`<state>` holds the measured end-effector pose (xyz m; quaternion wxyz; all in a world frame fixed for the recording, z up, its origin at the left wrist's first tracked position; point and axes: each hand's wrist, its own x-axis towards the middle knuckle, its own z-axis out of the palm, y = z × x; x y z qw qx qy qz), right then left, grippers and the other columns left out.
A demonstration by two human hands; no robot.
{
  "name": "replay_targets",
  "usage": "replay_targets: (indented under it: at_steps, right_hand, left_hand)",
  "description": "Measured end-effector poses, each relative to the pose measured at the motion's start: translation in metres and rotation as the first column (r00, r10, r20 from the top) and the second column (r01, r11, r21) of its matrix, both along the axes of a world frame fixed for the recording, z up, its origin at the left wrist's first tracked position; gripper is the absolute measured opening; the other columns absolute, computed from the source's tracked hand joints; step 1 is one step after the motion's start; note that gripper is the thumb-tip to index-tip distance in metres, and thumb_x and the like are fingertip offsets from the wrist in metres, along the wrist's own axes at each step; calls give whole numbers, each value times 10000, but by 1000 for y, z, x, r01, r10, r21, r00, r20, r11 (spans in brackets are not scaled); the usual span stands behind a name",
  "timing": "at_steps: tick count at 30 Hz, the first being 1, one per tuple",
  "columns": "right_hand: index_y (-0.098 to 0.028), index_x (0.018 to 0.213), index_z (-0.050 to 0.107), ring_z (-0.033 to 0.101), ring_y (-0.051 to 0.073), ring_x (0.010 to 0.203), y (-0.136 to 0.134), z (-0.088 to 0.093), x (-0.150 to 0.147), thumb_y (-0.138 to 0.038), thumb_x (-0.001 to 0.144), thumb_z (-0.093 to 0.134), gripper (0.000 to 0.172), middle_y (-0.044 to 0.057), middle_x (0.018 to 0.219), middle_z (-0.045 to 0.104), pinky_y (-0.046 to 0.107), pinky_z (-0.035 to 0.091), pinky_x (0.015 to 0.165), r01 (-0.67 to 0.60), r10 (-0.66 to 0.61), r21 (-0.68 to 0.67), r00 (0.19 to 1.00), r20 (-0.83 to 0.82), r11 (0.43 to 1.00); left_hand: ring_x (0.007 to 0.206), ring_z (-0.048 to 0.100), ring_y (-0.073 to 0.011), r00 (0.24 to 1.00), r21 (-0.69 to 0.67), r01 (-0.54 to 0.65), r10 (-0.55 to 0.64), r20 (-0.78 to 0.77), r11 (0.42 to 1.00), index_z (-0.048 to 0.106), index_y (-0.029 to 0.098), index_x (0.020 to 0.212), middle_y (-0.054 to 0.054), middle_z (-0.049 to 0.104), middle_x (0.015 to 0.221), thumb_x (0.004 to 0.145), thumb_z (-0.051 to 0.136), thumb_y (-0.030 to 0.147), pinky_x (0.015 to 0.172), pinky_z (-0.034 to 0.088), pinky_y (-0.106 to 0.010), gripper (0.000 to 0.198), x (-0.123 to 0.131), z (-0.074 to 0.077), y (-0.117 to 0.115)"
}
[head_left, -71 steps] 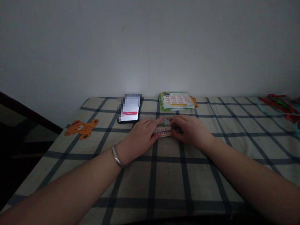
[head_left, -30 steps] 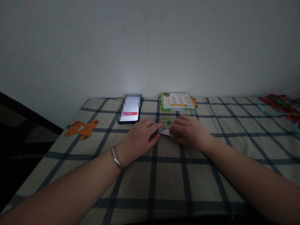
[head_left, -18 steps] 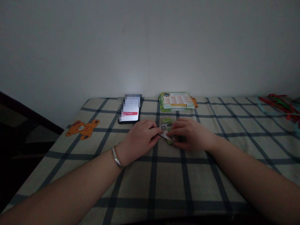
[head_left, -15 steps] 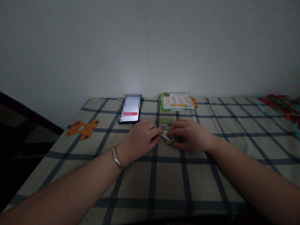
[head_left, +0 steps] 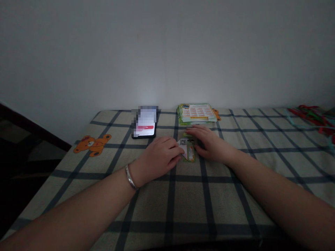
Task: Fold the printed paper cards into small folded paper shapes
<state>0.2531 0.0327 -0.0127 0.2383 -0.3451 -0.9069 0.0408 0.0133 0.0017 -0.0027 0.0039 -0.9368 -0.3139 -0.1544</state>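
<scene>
left hand (head_left: 163,153) on the folded paper (head_left: 191,154), can't tell if pinching. right hand (head_left: 210,144) loosely spread at its edge, long axis running toward card stack (head_left: 197,112)

The left hand (head_left: 162,153) is touching a folded paper (head_left: 191,154), the right hand (head_left: 210,145) is resting beside it, and a phone (head_left: 146,131) and paper stack (head_left: 198,112) are lying beyond.
</scene>
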Motion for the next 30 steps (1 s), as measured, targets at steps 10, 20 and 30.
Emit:
replay_targets:
  at_steps: [10, 20, 30]
  right_hand:
    - [-199, 1247, 611, 546, 242, 1026, -8, 17, 6, -232, 777, 652, 473, 95, 1107, 619, 411, 453, 909, 5, 0, -60, 995, 98, 998]
    - [-202, 1058, 692, 553, 247, 965, -8, 21, 9, -322, 799, 669, 287, 89, 1023, 642, 392, 452, 845, 21, -20, -4, 986, 167, 1000]
    - [-197, 1056, 659, 545, 260, 1006, -15, 23, 4, -372, 767, 688, 339, 83, 1040, 644, 405, 436, 886, 28, -32, 26, 984, 174, 999]
  left_hand:
    - [923, 540, -212, 996, 34, -87, 86, 34, 996, 655, 193, 1026, -63, 602, 991, 901, 526, 220, 803, 449, -379, 182, -1, -1, 0]
    - [966, 541, -251, 997, -19, -73, 73, 21, 997, 625, 201, 1106, -72, 601, 1018, 822, 647, 446, 823, 459, -413, 376, -2, 2, -2]
    - [1019, 549, -235, 995, -1, -66, 66, 69, 998, 600, 176, 1090, -80, 602, 1111, 857, 591, 231, 873, 484, -408, 239, 0, -1, -2]
